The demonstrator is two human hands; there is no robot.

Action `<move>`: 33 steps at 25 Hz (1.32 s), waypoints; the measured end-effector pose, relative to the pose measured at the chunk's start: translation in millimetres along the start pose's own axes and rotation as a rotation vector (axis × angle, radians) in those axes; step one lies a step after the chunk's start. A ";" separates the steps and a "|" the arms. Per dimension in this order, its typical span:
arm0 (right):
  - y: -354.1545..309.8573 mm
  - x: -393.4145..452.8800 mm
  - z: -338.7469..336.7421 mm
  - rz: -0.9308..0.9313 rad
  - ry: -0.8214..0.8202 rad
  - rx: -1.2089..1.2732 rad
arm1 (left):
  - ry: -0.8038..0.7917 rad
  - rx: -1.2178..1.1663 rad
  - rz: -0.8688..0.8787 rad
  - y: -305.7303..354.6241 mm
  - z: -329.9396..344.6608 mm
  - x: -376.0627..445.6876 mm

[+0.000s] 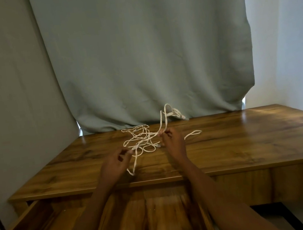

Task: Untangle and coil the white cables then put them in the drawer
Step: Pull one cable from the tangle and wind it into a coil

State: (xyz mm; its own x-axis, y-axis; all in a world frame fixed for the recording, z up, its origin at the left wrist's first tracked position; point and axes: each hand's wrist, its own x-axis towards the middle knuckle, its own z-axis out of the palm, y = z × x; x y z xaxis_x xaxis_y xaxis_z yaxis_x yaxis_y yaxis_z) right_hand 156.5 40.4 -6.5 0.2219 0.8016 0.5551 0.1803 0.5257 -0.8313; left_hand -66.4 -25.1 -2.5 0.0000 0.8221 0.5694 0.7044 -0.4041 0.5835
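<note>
Wooden desk (pixel 229 142): both hands' fingers pinch tangled white cables (pixel 142 138) (one strand apparently rising rearward).

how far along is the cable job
Done: the drawer is pulled open. In hand: left hand and right hand each pinch a strand of the white cables, which lie tangled on the desk. Left: untangling, coiling, stowing.

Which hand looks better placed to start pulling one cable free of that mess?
Probably the left hand: it pinches a strand of the white cables whose loop hangs clear of the tangle near the table's front. The right hand holds a raised strand beside the knot and could steady it.
</note>
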 end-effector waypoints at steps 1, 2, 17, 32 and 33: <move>2.6 -10.1 4.9 0.006 -0.022 -0.009 | -0.065 0.074 0.001 7.2 1.2 -1.9; 5.3 -19.0 8.8 0.013 -0.040 -0.034 | -0.105 0.169 0.002 8.5 2.8 -2.3; -10.1 -64.3 -50.9 -0.089 -0.145 -0.375 | 0.153 0.529 -0.274 -63.0 -19.4 -17.5; 8.3 -58.5 6.9 -0.161 -0.669 -0.468 | -0.015 0.090 0.071 -43.8 -1.3 -21.0; 6.3 -57.3 6.2 -0.125 -0.557 -0.384 | -0.043 0.102 0.050 -38.7 2.8 -20.7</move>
State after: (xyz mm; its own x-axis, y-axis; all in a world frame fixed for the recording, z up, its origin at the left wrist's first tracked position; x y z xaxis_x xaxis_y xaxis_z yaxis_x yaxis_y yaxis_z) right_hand 138.9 -0.5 -43.7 -0.3295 0.8225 0.4636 0.5224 0.5679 -0.6361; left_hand -91.6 -25.3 -38.5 0.0659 0.8193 0.5696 0.7713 -0.4039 0.4918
